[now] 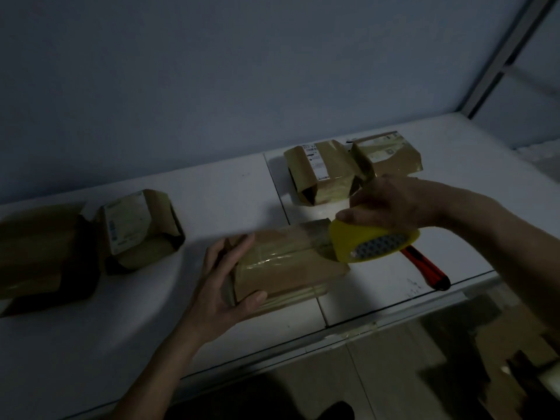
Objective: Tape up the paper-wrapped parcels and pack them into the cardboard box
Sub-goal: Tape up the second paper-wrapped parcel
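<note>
The parcel (288, 262) lies on the table (212, 192), long axis left to right. The left hand (224, 286) grips its left end; the right hand (391, 201) holds the tape roll (372, 244) at its right end.

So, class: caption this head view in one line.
Left hand steadies a parcel while right hand rolls tape.

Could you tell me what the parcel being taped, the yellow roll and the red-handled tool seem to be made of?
The parcel looks like matte brown kraft paper, creased at its folds, with glossy clear tape strips catching the light. The yellow roll appears to be translucent plastic packing tape, shiny, wound on a patterned core. The red-handled tool looks like smooth plastic in red and black; its blade is hidden.
</note>
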